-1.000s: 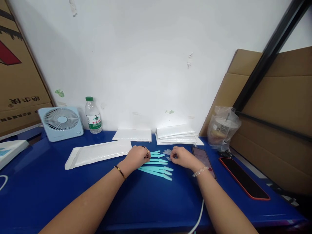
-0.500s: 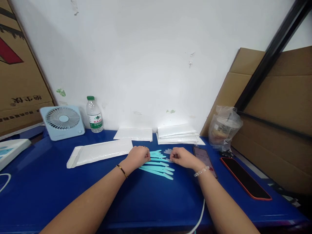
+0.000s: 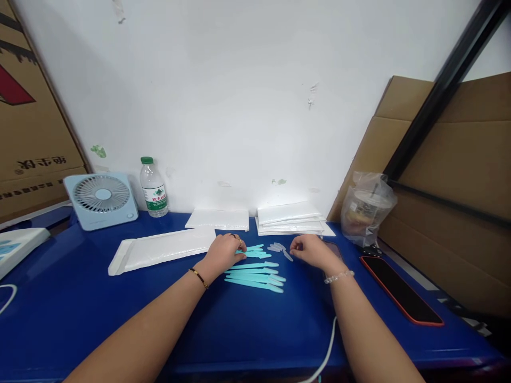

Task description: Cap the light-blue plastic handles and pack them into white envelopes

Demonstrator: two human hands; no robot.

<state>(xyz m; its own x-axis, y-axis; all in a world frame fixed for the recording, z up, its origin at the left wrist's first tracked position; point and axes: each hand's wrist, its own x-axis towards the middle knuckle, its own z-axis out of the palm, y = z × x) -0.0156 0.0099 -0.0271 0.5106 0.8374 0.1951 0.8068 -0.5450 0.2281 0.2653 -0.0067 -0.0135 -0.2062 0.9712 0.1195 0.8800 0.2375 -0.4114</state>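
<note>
My left hand (image 3: 226, 252) is over the handle ends of the far group of teal eyebrow razors (image 3: 257, 255), thumb and forefinger parted around them; its other fingers are hidden. Closer to me lies a fanned group of several teal razors (image 3: 255, 276), their blade ends pointing right. Several small clear plastic caps (image 3: 276, 247) lie right of the far group, one cap (image 3: 287, 255) slanting toward my right hand (image 3: 309, 250). That hand is just right of the caps, fingers bent, with a small gap at the thumb and nothing visible between them.
A white padded mailer (image 3: 159, 252) lies on the left, with more folded mailers (image 3: 291, 214) along the wall. A blue fan (image 3: 102, 199) and a water bottle (image 3: 155, 189) stand back left. Rightward are a phone (image 3: 401, 290), a bagged cup (image 3: 367, 213) and a white cable (image 3: 329, 348).
My left hand has moved slightly left and away from me, its pinch loosened. My right hand has drawn back to the right, leaving a clear cap on the table.
</note>
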